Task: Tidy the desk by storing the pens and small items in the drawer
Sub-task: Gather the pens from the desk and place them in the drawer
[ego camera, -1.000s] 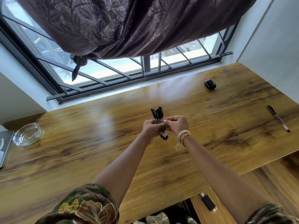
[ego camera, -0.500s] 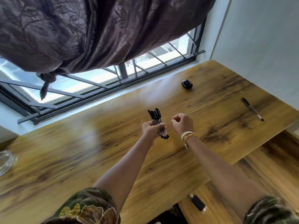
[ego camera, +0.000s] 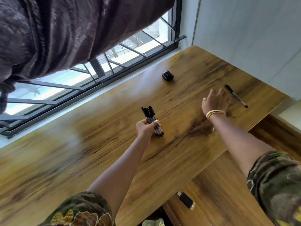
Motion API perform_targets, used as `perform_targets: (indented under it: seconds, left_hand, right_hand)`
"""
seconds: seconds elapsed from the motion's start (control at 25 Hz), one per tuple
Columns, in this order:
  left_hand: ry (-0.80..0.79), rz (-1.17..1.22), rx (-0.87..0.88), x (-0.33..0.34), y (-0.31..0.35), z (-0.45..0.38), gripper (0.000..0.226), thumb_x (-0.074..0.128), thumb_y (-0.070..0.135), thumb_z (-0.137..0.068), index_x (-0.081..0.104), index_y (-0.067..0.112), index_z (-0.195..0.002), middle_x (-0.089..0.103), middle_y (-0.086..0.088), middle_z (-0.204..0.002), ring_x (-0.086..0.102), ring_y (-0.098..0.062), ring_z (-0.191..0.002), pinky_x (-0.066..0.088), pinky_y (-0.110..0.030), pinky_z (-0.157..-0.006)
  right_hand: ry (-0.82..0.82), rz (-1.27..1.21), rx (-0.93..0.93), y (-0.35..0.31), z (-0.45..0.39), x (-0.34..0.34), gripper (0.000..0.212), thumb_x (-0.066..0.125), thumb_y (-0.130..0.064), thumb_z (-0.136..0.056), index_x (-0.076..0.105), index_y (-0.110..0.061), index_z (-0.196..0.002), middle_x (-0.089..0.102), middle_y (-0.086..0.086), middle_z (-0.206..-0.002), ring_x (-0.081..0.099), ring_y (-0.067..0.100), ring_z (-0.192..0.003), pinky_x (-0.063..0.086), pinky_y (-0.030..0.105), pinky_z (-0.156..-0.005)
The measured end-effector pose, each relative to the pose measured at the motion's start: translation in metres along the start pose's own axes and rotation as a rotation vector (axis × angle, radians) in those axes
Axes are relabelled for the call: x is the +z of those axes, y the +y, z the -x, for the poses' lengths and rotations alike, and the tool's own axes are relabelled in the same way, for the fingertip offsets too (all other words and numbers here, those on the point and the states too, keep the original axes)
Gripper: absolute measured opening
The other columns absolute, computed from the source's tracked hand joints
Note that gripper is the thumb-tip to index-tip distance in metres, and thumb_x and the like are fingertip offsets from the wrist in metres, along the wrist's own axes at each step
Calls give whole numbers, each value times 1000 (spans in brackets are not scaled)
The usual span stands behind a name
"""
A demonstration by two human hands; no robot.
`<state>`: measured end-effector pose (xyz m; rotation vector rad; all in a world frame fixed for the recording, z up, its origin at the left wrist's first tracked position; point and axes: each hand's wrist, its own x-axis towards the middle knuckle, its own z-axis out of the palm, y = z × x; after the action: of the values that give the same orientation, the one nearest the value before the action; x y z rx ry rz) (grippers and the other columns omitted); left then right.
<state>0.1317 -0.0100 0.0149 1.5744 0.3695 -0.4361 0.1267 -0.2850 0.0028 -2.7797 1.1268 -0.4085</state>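
My left hand (ego camera: 145, 128) grips a bundle of several black-capped pens (ego camera: 150, 119), held upright above the middle of the wooden desk (ego camera: 81, 152). My right hand (ego camera: 214, 101) is stretched out to the right with its fingers apart and nothing in it, blurred. A single black pen (ego camera: 236, 96) lies on the desk just beyond its fingertips, near the right edge. A small black case (ego camera: 167, 75) sits farther back by the window.
A lower wooden surface (ego camera: 219, 185) below the desk's front right edge carries a small black lighter-like item (ego camera: 185, 199). A barred window (ego camera: 114, 62) and a dark curtain (ego camera: 65, 30) run along the back. A pale wall (ego camera: 252, 38) bounds the right side.
My right hand has let go of the pen bundle and moved right toward the single pen. The left hand keeps the bundle. The view has swung to the right.
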Motion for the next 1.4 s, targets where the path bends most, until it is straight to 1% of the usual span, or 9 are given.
perform_targets:
  seconds: [0.2, 0.32, 0.48, 0.64, 0.88, 1.0, 1.12, 1.28, 1.4]
  left_hand:
    - [-18, 49, -5, -2, -3, -4, 16, 75, 3, -80, 66, 3, -93, 74, -18, -89, 73, -27, -81, 60, -41, -77]
    - [-10, 42, 3, -1, -5, -7, 19, 75, 5, -81, 66, 2, -98, 74, -16, -87, 74, -24, -79, 60, -39, -73]
    - [-29, 60, -22, -3, -4, -7, 19, 74, 4, -81, 66, 2, -98, 74, -17, -88, 74, -25, -80, 60, -41, -75]
    - [-38, 48, -36, -4, 2, -1, 17, 73, 3, -81, 66, 2, -97, 73, -19, -93, 73, -28, -85, 59, -42, -80]
    - [-43, 160, -141, -9, 5, 16, 26, 72, -2, -81, 65, 0, -106, 72, -16, -93, 72, -21, -76, 60, -34, -70]
    - [-76, 317, -212, -18, -5, 37, 16, 67, -4, -84, 66, 1, -99, 71, -14, -86, 72, -20, -68, 60, -36, -65]
    - [-92, 443, -210, -34, -14, 58, 13, 63, -6, -86, 65, -1, -97, 69, -16, -83, 71, -23, -63, 59, -38, -55]
    - [-135, 401, -124, -62, -23, 78, 21, 62, -8, -85, 65, -3, -105, 70, -14, -84, 71, -21, -65, 59, -33, -56]
    - [-159, 313, -66, -85, -27, 84, 21, 65, -9, -82, 67, -1, -101, 71, -15, -86, 71, -21, -69, 61, -34, -66]
  right_hand:
    - [-146, 138, 188, 24, -34, 13, 54, 49, -39, -93, 41, -7, -135, 24, 35, -148, 21, 52, -138, 12, 64, -112]
    - [-154, 125, 213, 23, -36, 10, 51, 45, -35, -94, 41, -6, -135, 33, 31, -144, 31, 50, -132, 22, 62, -109]
    - [-36, 29, 47, 18, -22, 8, 35, 50, -8, -89, 52, -3, -124, 49, 23, -129, 46, 41, -117, 39, 50, -98]
    - [-20, -153, -21, -6, 16, 5, 35, 51, 1, -85, 62, -7, -117, 56, 21, -117, 53, 39, -108, 47, 44, -90]
    - [-223, -803, 83, -76, 105, -14, 16, 66, -5, -82, 72, -11, -95, 73, 7, -89, 69, 21, -83, 53, 25, -71]
    - [-394, -1025, 140, -103, 156, -20, 12, 73, -6, -77, 72, -15, -85, 73, 0, -80, 68, 12, -76, 55, 21, -69]
    - [-462, -1124, 167, -115, 189, -27, 12, 76, -4, -75, 72, -15, -78, 73, 2, -77, 70, 15, -74, 59, 27, -71]
    - [-556, -1142, 143, -114, 206, -44, 13, 79, -3, -74, 72, -13, -76, 70, -1, -71, 66, 12, -63, 57, 21, -57]
    - [-748, -1134, 73, -118, 212, -56, 19, 79, 2, -72, 68, -13, -71, 69, 3, -73, 68, 17, -71, 60, 29, -69]
